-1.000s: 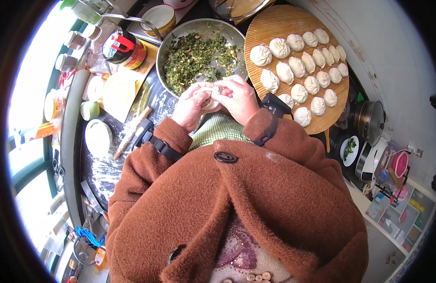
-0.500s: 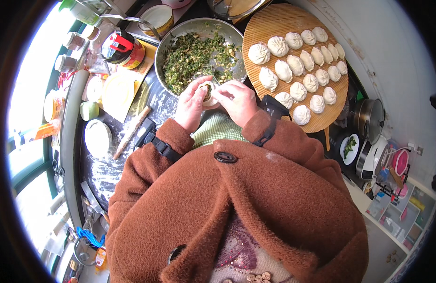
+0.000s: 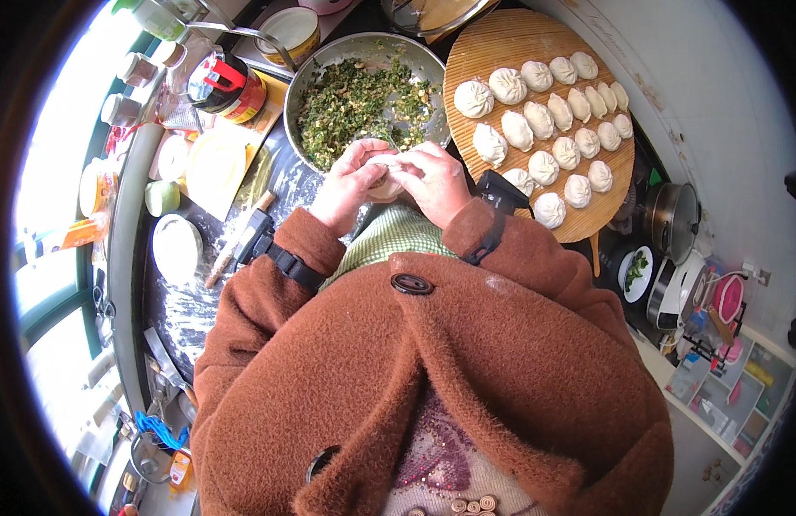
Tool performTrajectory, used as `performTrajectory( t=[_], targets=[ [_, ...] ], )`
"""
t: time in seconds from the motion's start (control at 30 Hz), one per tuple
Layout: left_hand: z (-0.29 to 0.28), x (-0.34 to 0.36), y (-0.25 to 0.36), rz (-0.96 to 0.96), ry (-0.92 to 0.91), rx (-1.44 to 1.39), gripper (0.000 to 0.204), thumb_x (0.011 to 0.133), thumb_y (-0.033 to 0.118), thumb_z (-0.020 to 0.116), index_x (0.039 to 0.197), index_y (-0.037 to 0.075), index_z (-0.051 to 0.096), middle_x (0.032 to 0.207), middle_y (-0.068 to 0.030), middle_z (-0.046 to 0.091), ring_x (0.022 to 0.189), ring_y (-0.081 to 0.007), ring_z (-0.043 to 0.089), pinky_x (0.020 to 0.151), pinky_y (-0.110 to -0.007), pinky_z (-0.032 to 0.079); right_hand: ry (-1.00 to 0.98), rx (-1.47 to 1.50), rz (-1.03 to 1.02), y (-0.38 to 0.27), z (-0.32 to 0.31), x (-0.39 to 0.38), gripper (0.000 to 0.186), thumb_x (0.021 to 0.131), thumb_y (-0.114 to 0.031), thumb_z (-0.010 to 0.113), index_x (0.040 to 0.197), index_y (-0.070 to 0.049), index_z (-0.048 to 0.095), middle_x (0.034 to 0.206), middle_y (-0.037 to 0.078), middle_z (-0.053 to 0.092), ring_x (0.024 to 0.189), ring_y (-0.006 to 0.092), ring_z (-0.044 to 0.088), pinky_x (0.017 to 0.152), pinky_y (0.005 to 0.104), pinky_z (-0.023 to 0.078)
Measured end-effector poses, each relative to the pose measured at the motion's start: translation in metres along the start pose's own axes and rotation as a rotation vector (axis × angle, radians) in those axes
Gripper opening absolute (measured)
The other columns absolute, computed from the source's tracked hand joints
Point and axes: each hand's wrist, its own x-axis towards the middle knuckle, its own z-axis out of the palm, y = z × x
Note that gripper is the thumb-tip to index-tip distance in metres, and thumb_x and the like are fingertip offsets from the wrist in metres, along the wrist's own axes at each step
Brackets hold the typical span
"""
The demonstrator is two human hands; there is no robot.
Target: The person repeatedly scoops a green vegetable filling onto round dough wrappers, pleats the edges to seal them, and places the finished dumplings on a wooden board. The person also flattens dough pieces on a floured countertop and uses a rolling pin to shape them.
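Observation:
My left hand [image 3: 346, 193] and my right hand [image 3: 437, 185] are closed on a pale dough wrapper [image 3: 383, 182] with filling, pinching its rim at the near edge of a steel bowl [image 3: 293, 86] of chopped green filling [image 3: 346, 103]. My fingers partly hide the dough. To the right, a round wooden board [image 3: 510, 43] with a handle carries several rows of pleated dumplings and buns [image 3: 544, 168]. A floury rolling pin [image 3: 243, 232] and a white dish [image 3: 177, 248] lie to the left.
Jars and bottles [image 3: 226, 90] and a yellow board [image 3: 217, 172] stand at the left, by a window. A floured dark counter [image 3: 178, 318], a pot [image 3: 673, 222], a plate of greens [image 3: 636, 273] and a white appliance [image 3: 678, 292] are also in view. A tiled wall rises at the right.
My hands have shifted slightly around the dough. The wrapper's opening showed more filling half a second ago; now my fingers cover more of it.

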Motion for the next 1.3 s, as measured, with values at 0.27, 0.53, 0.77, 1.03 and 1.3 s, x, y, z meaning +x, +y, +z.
performTrajectory(
  t=[0.27,0.53,0.77,1.03,1.3],
  targets=[
    [-0.004,-0.001,-0.005,0.029,-0.025,-0.106,0.066,0.087,0.047,0.057,0.135,0.006,0.042,0.131,-0.0073,0.049,0.12,-0.0213,0.049,0.099,-0.041,0.041,0.113,0.288,0.197,0.009,0.004,0.001,0.013,0.08,-0.012,0.071,0.086,0.0,0.069,0.078,0.008,0.066,0.067,0.0129,0.062,0.061,0.0268,0.049],
    [0.005,0.003,-0.028,0.134,0.002,-0.336,0.041,0.094,0.015,0.052,0.132,0.006,0.041,0.118,-0.01,0.051,0.109,-0.0223,0.054,0.092,-0.041,0.049,0.077,0.287,0.257,0.008,0.006,-0.003,0.012,0.08,-0.011,0.07,0.083,0.0,0.067,0.077,0.008,0.064,0.066,0.0147,0.061,0.06,0.0274,0.049],
    [-0.001,0.002,-0.029,0.073,-0.035,-0.294,0.033,0.093,0.006,0.047,0.125,-0.002,0.047,0.106,-0.0124,0.059,0.096,-0.0234,0.062,0.087,-0.038,0.053,0.021,-0.135,-0.293,0.003,0.001,-0.002,0.012,0.081,-0.012,0.067,0.09,-0.005,0.064,0.082,0.008,0.057,0.071,0.0257,0.062,0.061,0.0326,0.051],
    [0.003,-0.002,-0.015,0.025,0.047,-0.201,0.035,0.089,0.003,0.043,0.124,0.0,0.046,0.112,-0.0125,0.057,0.102,-0.0231,0.059,0.086,-0.038,0.053,0.029,-0.004,-0.044,-0.006,0.002,-0.001,0.012,0.08,-0.009,0.067,0.092,-0.006,0.065,0.088,0.01,0.057,0.076,0.0242,0.061,0.066,0.0334,0.051],
    [0.004,-0.003,-0.016,0.067,0.008,-0.209,0.033,0.092,0.006,0.044,0.124,0.003,0.047,0.11,-0.0094,0.057,0.099,-0.0202,0.06,0.085,-0.038,0.055,0.062,0.014,-0.025,0.002,0.002,-0.003,0.011,0.08,-0.01,0.069,0.089,-0.004,0.068,0.082,0.01,0.06,0.071,0.0254,0.062,0.065,0.0337,0.051]
  ],
)
